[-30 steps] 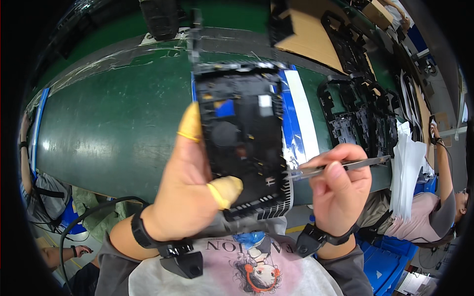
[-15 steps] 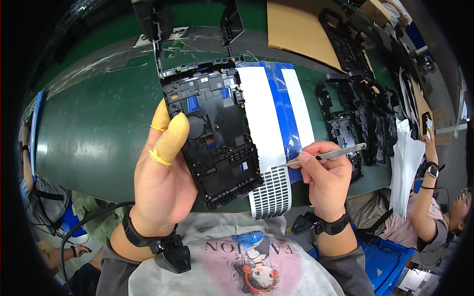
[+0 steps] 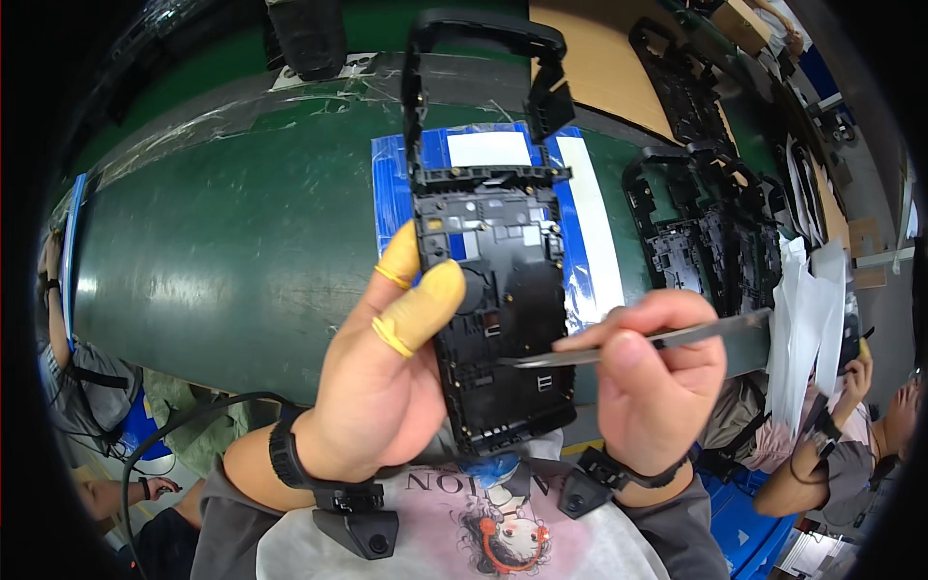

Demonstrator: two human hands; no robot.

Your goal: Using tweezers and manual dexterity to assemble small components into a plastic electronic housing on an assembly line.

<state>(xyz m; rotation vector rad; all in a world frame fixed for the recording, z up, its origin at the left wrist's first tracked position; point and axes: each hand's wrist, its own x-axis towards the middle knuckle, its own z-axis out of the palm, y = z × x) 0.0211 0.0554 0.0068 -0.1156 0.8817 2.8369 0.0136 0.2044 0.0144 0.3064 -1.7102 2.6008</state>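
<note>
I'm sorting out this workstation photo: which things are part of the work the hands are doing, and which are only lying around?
In use:
- black plastic frame, held by the left hand
- metal tweezers, pinched in the right hand, tip on the frame
- yellow finger cots

Lying about:
- blue-and-white sheet on the green table
- stacked black frames
- white paper pile
- cardboard

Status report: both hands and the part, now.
Left hand grips black plastic frame, thumb in yellow finger cot on its face. Right hand holds metal tweezers, tip at frame's lower middle. Nothing between tweezers and frame.
</note>
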